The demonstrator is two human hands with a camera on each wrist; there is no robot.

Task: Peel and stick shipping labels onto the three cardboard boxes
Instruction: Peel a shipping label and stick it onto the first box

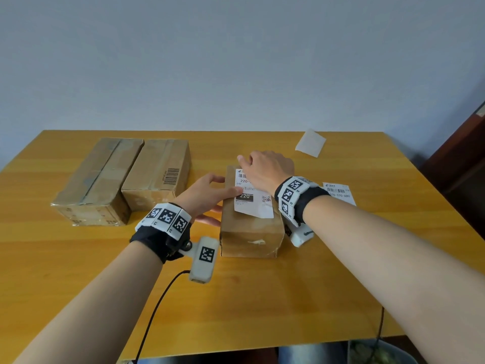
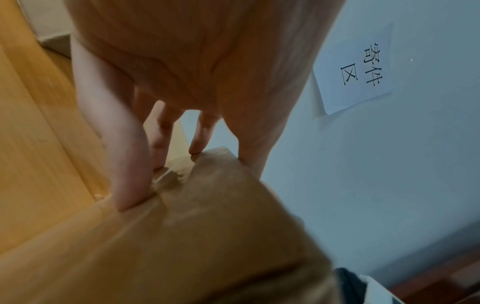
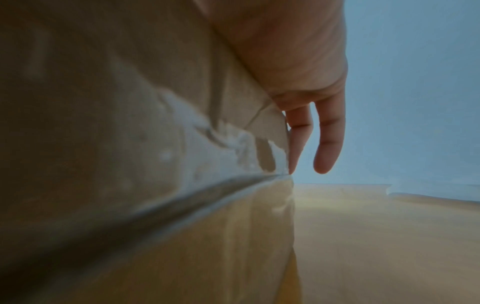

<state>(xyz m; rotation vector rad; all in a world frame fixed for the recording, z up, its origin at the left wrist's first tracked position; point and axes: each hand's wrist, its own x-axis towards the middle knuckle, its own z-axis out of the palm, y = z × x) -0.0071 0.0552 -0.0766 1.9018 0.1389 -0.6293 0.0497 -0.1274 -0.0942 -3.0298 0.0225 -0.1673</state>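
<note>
A small cardboard box [image 1: 250, 233] stands mid-table with a white shipping label [image 1: 253, 204] lying on its top. My right hand [image 1: 265, 169] lies flat on the label's far half and presses it down with straight fingers [image 3: 327, 148]. My left hand [image 1: 210, 195] braces the box's left side; its straight fingertips [image 2: 200, 142] touch the cardboard [image 2: 207, 226] and its thumb rests on the top edge by the label. Two larger boxes [image 1: 97, 179] [image 1: 160, 172] sit side by side at the left, with no white label showing on them.
A second printed label [image 1: 339, 193] lies on the table [image 1: 288, 298] right of my right wrist. A blank backing sheet [image 1: 311, 143] lies at the far right corner. A paper sign [image 2: 355, 67] hangs on the wall. Wrist-camera cables trail over the near edge.
</note>
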